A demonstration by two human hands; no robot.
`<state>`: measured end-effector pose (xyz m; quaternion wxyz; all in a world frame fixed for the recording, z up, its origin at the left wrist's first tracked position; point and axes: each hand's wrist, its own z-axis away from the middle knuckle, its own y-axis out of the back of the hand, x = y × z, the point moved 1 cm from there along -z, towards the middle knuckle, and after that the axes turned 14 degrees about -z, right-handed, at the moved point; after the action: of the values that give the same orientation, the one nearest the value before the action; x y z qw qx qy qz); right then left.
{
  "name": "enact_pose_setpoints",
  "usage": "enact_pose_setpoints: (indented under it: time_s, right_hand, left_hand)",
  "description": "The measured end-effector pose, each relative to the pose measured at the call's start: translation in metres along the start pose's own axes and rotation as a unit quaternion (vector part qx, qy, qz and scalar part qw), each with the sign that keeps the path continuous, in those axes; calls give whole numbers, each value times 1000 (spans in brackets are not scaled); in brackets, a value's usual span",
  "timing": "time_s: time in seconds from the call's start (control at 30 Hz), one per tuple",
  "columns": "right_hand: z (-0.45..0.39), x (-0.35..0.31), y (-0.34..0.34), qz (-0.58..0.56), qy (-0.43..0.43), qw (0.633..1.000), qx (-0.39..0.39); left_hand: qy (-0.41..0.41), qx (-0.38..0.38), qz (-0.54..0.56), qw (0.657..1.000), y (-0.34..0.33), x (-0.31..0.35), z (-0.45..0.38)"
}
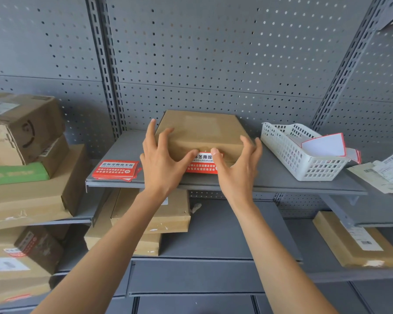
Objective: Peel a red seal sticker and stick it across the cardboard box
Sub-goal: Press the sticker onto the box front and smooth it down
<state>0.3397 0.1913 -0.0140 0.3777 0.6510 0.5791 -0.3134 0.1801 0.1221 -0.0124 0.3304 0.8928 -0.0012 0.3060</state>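
A flat brown cardboard box [202, 130] lies on the grey shelf [270, 177] in front of me. A red seal sticker [202, 164] with white lettering hangs over the box's near edge and front side. My left hand [161, 159] rests at the box's left front corner, fingers spread on the top, thumb pressing the sticker's left end. My right hand [238, 164] is at the right front corner, thumb on the sticker's right end, fingers spread on the box. A stack of red seal stickers [116, 169] lies on the shelf to the left.
A white plastic basket [304, 164] holding peeled backing sheets stands to the right of the box. Papers lie at the far right. Brown parcels are piled on the left shelves and on the shelves below. A grey pegboard wall stands behind the shelf.
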Motion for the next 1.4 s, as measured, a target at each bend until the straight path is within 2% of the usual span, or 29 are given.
enact_pose_setpoints:
  time_s: [0.2,0.37,0.83,1.17,1.4]
  right_hand:
    - [-18,-29,4,34,34,998,52]
    - [-37,-52,5,87,57,993,58]
    - [-51,-62,-1,141,19,987,71]
    - [-57,-57,8,52,-22,997,50]
    - [-61,-60,13,33,-38,998,37]
  left_hand:
    - [-29,10,-36,999,16,21,-22]
    - [-27,5,-53,998,28,37,-43]
    - [-30,-23,-97,995,33,56,-62]
    - [-49,-32,-98,993,31,51,-65]
    - [-64,-36,-102,992,36,50,-65]
